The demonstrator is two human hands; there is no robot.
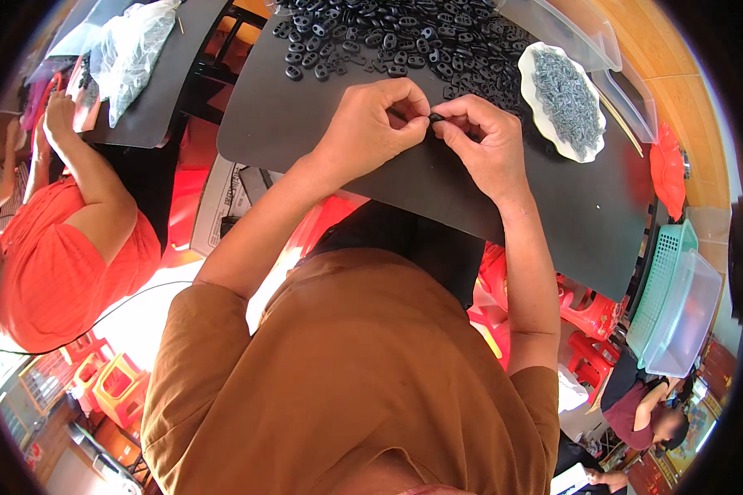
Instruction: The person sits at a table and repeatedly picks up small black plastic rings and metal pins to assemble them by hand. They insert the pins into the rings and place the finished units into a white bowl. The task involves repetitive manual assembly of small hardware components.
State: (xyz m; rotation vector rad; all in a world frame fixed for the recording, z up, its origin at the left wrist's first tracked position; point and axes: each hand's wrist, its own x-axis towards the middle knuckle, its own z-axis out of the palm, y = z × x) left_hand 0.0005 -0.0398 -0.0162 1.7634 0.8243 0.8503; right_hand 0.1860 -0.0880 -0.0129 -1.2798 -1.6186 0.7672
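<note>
Left hand (370, 124) and right hand (489, 142) pinch a small black piece (436, 118) between their fingers (469, 107). Its long axis escapes me.

The room was brightly lit, and the floor (144, 330) on the left burned out to plain white. Even, soft light lay on the left hand (363, 132) and right hand (489, 144), both fairly sharp. The dark tabletop (268, 115) showed only faint sheen, while small highlights picked out the heaped black pieces (371, 33). The plastic bag (136, 54) caught pale glare. Toward the black, vignetted rim, the fisheye bent the green basket (663, 268), detail softened, and bluish fringing tinged the left edge.
</note>
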